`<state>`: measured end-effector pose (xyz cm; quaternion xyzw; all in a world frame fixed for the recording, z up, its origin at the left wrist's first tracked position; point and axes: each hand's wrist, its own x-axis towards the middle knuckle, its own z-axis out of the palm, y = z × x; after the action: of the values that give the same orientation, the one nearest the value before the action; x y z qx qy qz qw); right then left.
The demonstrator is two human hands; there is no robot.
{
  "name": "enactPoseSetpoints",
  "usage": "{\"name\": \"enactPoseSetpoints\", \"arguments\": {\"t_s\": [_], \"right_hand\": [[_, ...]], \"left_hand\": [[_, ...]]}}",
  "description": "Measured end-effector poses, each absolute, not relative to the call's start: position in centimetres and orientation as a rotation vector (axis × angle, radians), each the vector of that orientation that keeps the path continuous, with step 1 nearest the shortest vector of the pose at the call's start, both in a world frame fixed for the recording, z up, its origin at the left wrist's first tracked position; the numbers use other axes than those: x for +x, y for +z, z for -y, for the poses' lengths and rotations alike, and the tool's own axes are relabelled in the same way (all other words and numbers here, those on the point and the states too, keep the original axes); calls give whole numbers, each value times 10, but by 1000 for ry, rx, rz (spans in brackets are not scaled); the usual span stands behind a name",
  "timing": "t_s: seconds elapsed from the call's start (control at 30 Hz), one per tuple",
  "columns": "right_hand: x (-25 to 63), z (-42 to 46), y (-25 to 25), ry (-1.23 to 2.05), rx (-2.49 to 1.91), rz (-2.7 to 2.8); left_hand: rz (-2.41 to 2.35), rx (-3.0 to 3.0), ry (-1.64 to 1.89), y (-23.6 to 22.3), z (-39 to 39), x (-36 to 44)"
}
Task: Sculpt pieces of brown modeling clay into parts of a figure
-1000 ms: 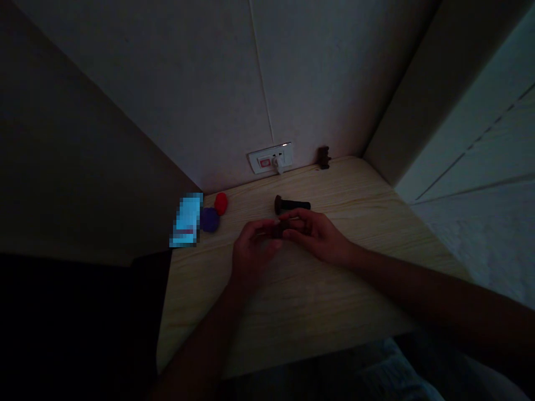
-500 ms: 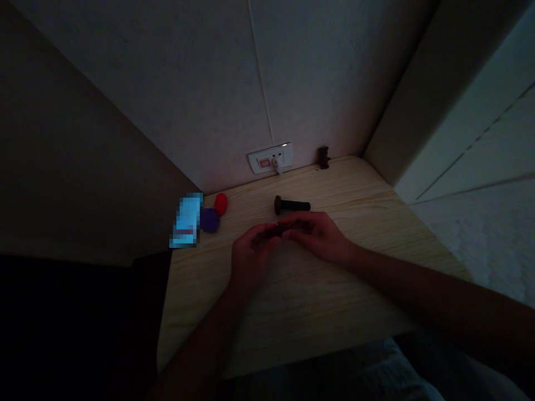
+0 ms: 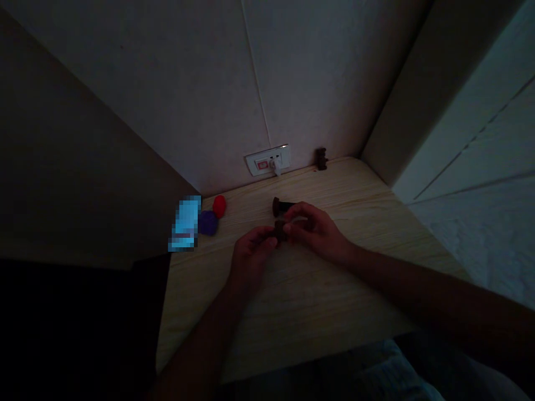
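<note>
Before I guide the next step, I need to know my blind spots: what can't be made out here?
All in the head view:
- Dark piece: its ends are covered by the fingers of the left hand and right hand; dim light obscures its shape.
- Dark rod: far end hidden behind the right hand.
- Blue rectangle: details lost to pixelation.
- Small figure: too small and dark.
</note>
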<state>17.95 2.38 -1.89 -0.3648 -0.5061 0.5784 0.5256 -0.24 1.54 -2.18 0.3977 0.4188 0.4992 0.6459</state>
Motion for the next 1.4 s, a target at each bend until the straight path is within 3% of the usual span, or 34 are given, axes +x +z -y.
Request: {"name": "enactPoseSetpoints", "arguments": {"t_s": [0.37, 0.67, 0.87, 1.13, 1.4], "right_hand": [[181, -20, -24, 1153, -900, 1589], [182, -22, -19, 1387, -841, 1520], [185, -22, -16, 1180, -929, 1762], [186, -26, -18, 1668, -826, 1410], [184, -25, -18, 1718, -824, 1358]], "left_hand": [[-1041, 1098, 1208, -33, -20, -8], [-902, 1122, 1084, -22, -21, -16], [-996, 1317, 1041, -13, -22, -17], [-957, 1101, 1084, -19, -20, -13], [-862, 878, 1046, -18, -19, -9]]}}
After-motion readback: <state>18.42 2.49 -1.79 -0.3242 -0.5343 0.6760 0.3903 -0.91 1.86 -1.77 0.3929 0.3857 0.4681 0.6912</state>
